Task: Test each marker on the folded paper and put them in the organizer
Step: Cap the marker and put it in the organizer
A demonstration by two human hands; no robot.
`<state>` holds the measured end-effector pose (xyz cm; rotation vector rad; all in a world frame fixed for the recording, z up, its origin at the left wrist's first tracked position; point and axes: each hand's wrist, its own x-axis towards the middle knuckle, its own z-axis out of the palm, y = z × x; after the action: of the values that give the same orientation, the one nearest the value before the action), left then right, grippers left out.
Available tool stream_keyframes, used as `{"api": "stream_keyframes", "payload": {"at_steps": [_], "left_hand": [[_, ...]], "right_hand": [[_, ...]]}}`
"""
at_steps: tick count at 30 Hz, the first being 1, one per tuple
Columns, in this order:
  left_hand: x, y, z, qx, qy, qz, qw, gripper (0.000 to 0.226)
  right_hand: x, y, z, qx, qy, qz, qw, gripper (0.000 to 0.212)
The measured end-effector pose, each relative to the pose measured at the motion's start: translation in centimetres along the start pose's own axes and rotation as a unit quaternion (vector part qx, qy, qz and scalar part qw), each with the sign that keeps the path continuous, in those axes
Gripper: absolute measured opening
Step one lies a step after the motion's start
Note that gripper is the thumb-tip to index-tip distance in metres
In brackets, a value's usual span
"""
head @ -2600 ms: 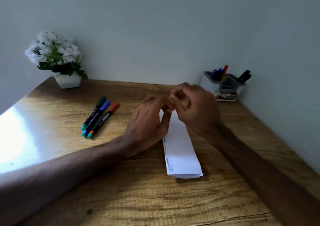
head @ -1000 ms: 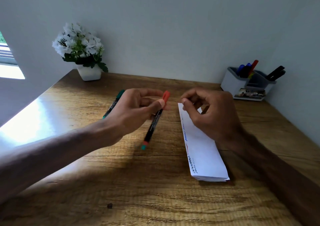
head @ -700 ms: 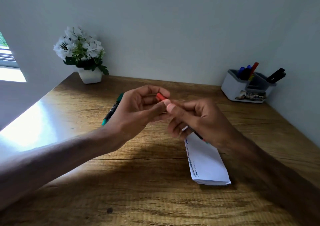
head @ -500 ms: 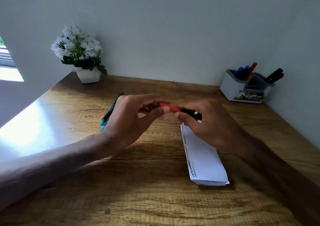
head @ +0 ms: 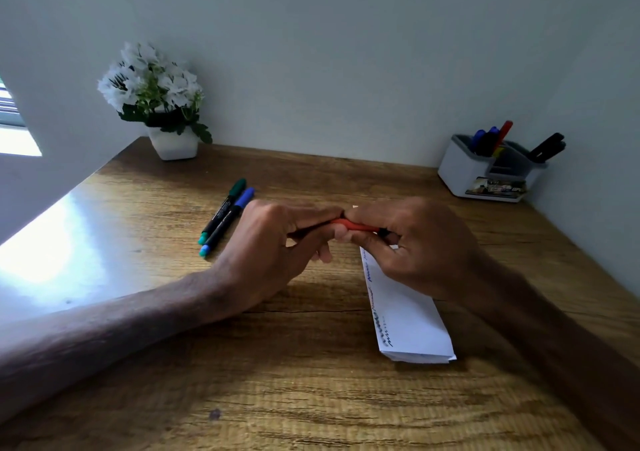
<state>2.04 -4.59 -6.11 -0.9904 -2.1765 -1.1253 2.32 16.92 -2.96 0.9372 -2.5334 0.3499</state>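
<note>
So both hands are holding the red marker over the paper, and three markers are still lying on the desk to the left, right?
Not quite. The head view shows two markers lying there, green and blue. Both hands, left and right, do hold the red marker over the paper.

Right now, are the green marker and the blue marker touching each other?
Touching. The head view shows the green marker and blue marker lying side by side, barrels pressed together, no wood between them.

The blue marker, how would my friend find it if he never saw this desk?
Start at the white flower pot in the wooden desk's far left corner, then look toward the left hand. Two markers lie there side by side; the blue marker is the one nearer the hand, with a blue cap, while the green marker has a dark green one.
</note>
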Motion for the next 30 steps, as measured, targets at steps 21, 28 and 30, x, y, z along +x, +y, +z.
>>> {"api": "stream_keyframes", "payload": {"at_steps": [21,28,30], "left_hand": [[0.3,-1.6,0.3,0.019,-0.047,-0.097,0.994,0.027],[0.3,-1.4,-0.2,-0.111,0.033,-0.116,0.986,0.028],[0.3,-1.5,-0.3,-0.152,0.038,-0.13,0.979,0.023]], "right_hand": [[-2.1,2.5,-3.1,0.626,0.049,0.253,0.736,0.03],[-4.5,0.1,-1.2,0.528,0.029,0.253,0.811,0.027],[-4.8,-0.2,-1.1,0.503,0.02,0.242,0.83,0.024]]}}
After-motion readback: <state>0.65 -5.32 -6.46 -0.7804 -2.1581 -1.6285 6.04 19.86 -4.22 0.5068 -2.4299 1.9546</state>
